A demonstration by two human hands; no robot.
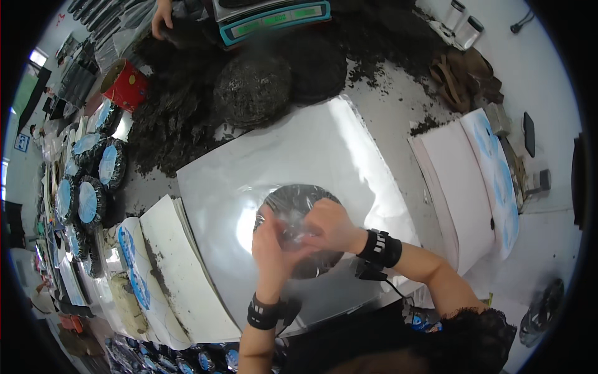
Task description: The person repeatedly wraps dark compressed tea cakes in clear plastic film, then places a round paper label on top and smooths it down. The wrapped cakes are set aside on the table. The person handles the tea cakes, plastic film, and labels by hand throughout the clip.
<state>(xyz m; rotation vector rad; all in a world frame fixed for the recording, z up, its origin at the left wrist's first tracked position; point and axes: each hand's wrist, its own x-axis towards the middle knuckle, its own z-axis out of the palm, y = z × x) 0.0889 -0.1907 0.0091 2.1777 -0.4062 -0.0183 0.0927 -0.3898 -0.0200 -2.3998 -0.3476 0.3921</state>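
A dark round cake [302, 198] lies in clear plastic film [324, 265] on a shiny sheet [237, 162] in front of me. Over its middle, my left hand [274, 246] comes in from the near left with fingers bent inward, pinching the bunched film. From the right, my right hand [333, 225] closes on the same gathered film, its fingers curled down close to the left ones. The fingertips are partly hidden by the hands and by glare on the film. Both wrists wear black bands.
Beyond the sheet lie dark loose heaps [174, 106], a round dark cake [252, 87] and a teal scale [274, 25]. Another person's hand [162, 19] is at the far left, near a red bucket [124, 85]. Wrapped cakes [92, 199] stand left; white sheets [458, 181] lie right.
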